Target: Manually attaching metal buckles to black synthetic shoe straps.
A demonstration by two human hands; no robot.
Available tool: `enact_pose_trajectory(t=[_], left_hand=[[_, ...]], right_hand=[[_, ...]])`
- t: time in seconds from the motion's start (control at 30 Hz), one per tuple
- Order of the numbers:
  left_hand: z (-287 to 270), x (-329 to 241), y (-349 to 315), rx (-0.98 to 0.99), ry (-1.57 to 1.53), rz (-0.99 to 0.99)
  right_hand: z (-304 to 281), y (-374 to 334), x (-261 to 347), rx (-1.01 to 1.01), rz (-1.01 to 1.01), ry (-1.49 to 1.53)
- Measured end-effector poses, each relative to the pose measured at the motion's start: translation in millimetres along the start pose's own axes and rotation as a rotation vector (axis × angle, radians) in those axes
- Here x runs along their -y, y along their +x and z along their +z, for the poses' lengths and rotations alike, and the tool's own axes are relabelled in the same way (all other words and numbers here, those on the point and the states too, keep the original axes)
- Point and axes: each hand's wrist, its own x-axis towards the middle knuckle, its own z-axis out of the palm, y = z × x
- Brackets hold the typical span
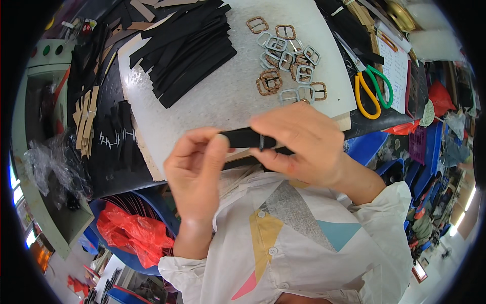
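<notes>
A black strap stretches between my two hands above the near edge of the white board. My left hand pinches one end of it between thumb and fingers. My right hand closes on the strap's other part, where a narrow, shiny piece crosses it; my fingers hide most of that piece, so I cannot tell what it is. A pile of black strips lies at the board's far left. Right of them is a group of square buckles, some pale blue-grey, some speckled brown.
Scissors with one yellow and one green handle lie right of the board, beside a written sheet. Tan strips and clear plastic are at left. A blue bin with a red bag stands below the table edge.
</notes>
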Motion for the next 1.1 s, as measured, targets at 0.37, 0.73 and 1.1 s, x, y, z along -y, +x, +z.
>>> enact_pose_trajectory(t=[0.37,0.73,1.1], left_hand=[[-13,-17,-2,0.194,-0.417,-0.281],[4,-9,-8,-0.071,0.013,-0.118],[-48,-4,8,-0.421,0.377,0.188]], right_hand=[[1,6,-2,0.117,0.655,1.082],[-1,6,5,0.051,0.819,0.729],[32,49,-16,0.113,0.137,0.124]])
